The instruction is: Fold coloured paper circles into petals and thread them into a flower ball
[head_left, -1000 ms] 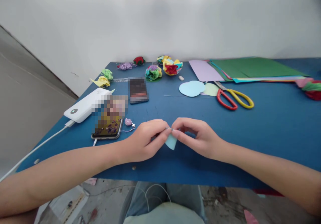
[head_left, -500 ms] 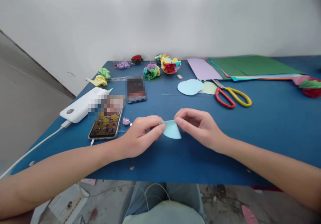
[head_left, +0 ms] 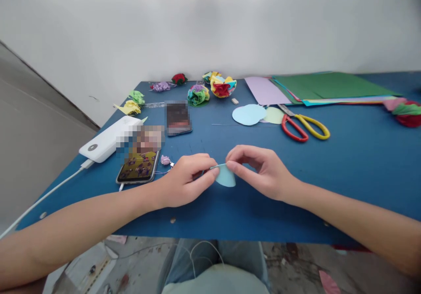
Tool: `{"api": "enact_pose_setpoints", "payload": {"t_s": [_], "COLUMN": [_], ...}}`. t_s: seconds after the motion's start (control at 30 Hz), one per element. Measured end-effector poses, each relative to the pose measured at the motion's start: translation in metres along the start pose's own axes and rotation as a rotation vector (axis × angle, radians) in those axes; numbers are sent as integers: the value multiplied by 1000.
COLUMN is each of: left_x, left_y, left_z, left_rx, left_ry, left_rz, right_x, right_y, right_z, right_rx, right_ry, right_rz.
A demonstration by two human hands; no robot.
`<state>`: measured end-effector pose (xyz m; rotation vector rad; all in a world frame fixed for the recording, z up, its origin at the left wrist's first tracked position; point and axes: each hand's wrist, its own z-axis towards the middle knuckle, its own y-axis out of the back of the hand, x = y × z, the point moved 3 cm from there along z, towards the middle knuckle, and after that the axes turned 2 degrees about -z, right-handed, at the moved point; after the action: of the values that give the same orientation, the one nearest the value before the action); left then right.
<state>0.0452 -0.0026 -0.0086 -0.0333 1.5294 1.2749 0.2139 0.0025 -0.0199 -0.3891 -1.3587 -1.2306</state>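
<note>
Between my hands is a folded piece of light blue paper (head_left: 226, 177), its rounded edge hanging down above the table's front part. My left hand (head_left: 189, 180) pinches its left end between thumb and fingers. My right hand (head_left: 258, 169) pinches the upper right corner, thumb in front. The fingertips hide both ends of the fold. Beyond my hands lie light blue round paper pieces (head_left: 249, 114) and a pale green one (head_left: 274, 115). Scissors (head_left: 302, 126) with one red and one yellow handle rest to their right.
Coloured paper sheets (head_left: 342, 85) lie at the back right, with crumpled paper flowers (head_left: 222, 86) along the back. On the left are a white power bank (head_left: 110, 138), a lit phone (head_left: 140, 164) and a dark phone (head_left: 178, 117). A cable (head_left: 46, 197) crosses the left edge.
The folded blue paper has dropped slightly, and its hanging part looks narrower. My right hand has shifted a little left and down; both hands still pinch the paper.
</note>
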Motion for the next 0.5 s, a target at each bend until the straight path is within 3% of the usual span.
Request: {"api": "enact_pose_setpoints", "payload": {"t_s": [0.13,0.3,0.5], "left_x": [1,0,0], "left_y": [-3,-1,0], "left_z": [1,2,2], "left_rx": [69,-25,-31], "left_ry": [2,-20,-7], "left_rz": [-35,-14,5], "right_x": [0,-1,-4], "right_y": [-2,-6,-7], "right_z": [-1,0,-1], "right_rx": [46,75,60], "right_ry": [10,32,88], "right_rz": [-62,-128,-300]}}
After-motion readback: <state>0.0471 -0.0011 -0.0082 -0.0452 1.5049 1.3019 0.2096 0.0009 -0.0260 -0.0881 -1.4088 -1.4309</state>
